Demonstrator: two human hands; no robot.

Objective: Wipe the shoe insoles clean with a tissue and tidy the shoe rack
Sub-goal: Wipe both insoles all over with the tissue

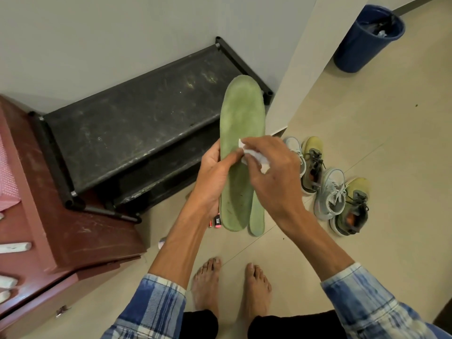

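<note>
Between your hands, lifted off the floor (367, 133), a green insole (241, 113) stands nearly upright with its toe end pointing away from you. Your left hand (215, 174) grips it at mid-length, fingers curled behind and thumb laid across the face. That grip likely serves to brace the soft foam so it does not fold under pressure. Your right hand (276, 172) is closed around a crumpled tissue (254, 156) and presses it onto the insole's face, just above your left thumb. Working close to the supporting hand makes sense, since the unsupported toe end would flex away from the wipe.

A second insole (258, 216) peeks out behind the first, below your right wrist. It appears to share the left hand's grip, though you cannot tell that for certain.

Dark specks show on the heel part, below your hands, so that stretch probably needs wiping yet.

Beyond your left hand sits the black rack (137, 123), its top shelf dusty and bare. Four shoes (327, 187) wait in a row on the floor, to the right of your right hand. Well beyond it stands a blue bin (364, 40), a likely place for the used tissue.
</note>
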